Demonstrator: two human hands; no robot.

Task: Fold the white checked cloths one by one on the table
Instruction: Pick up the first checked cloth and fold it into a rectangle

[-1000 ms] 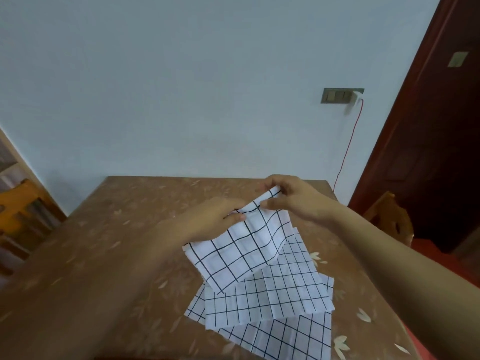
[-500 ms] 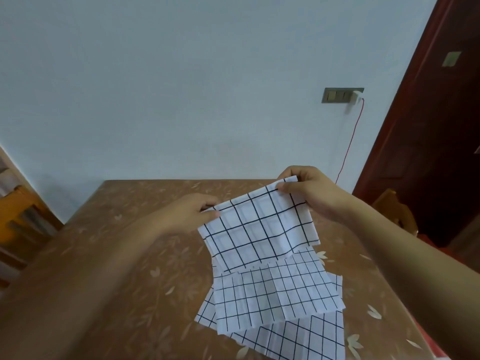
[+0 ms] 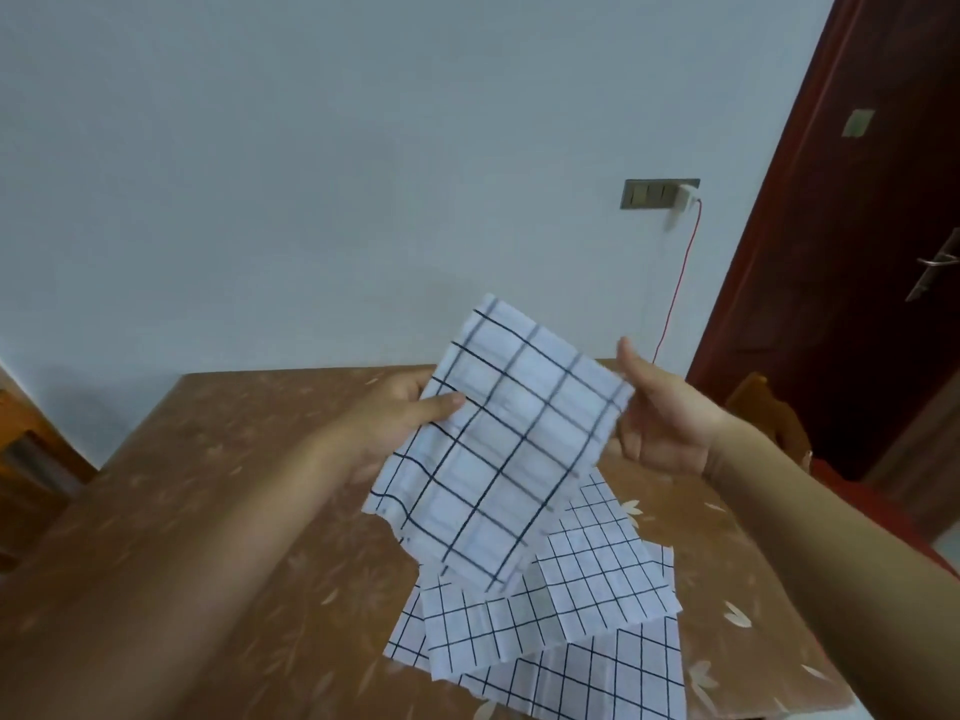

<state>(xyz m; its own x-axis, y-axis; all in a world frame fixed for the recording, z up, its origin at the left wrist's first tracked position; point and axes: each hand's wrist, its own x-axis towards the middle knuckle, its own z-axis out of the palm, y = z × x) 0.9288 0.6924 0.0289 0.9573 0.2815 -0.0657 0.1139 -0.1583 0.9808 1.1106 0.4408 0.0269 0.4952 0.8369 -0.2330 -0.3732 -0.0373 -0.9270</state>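
Observation:
A folded white cloth with large black checks (image 3: 509, 449) hangs tilted in the air above the brown table (image 3: 218, 511). My left hand (image 3: 400, 413) grips its left edge, thumb on top. My right hand (image 3: 660, 413) is at the cloth's right edge with the palm turned toward it and the thumb raised off the fabric; its fingertips are hidden behind the edge. Below, a finer-checked white cloth (image 3: 587, 589) lies spread on the table, on top of another checked cloth (image 3: 597, 678) near the front edge.
A wooden chair back (image 3: 769, 407) stands just right of the table, before a dark red door (image 3: 857, 241). A red cable (image 3: 675, 298) drops from a wall socket. Wooden furniture (image 3: 21, 449) sits at the far left. A blue wall is behind the table.
The held cloth has risen and tipped up on its corner. My right hand has let go of its top corner and spread apart beside the right edge. My left hand keeps its hold.

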